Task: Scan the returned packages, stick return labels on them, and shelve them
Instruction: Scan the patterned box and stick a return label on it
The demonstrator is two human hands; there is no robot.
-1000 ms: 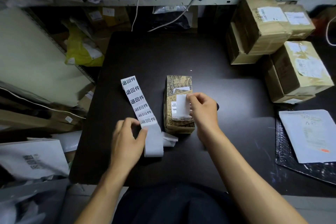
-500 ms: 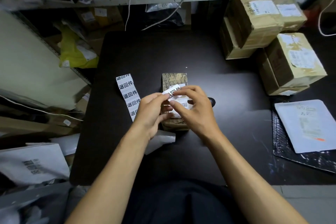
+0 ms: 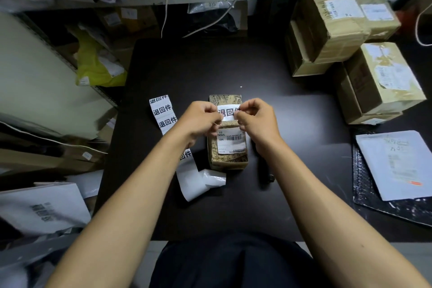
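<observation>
A small brown patterned package [image 3: 228, 160] lies on the black table [image 3: 210, 65], with a white barcode label on its top. Just above its far half, a white return label [image 3: 228, 112] with black characters is stretched between both hands. My left hand [image 3: 198, 121] pinches the label's left edge and my right hand [image 3: 257, 120] pinches its right edge. A strip of return labels [image 3: 163, 114] lies on the table left of the package, partly hidden by my left forearm, and ends in curled blank backing paper [image 3: 198, 180].
Several taped cardboard boxes [image 3: 332, 23] are stacked at the table's right rear. A white mailer [image 3: 402, 166] lies on a black bag at the right edge. Shelves with parcels run along the back, and a yellow bag [image 3: 95, 70] sits at the left.
My left hand let go of the label strip and joined my right hand over the package. A return label is now held flat between both hands.
</observation>
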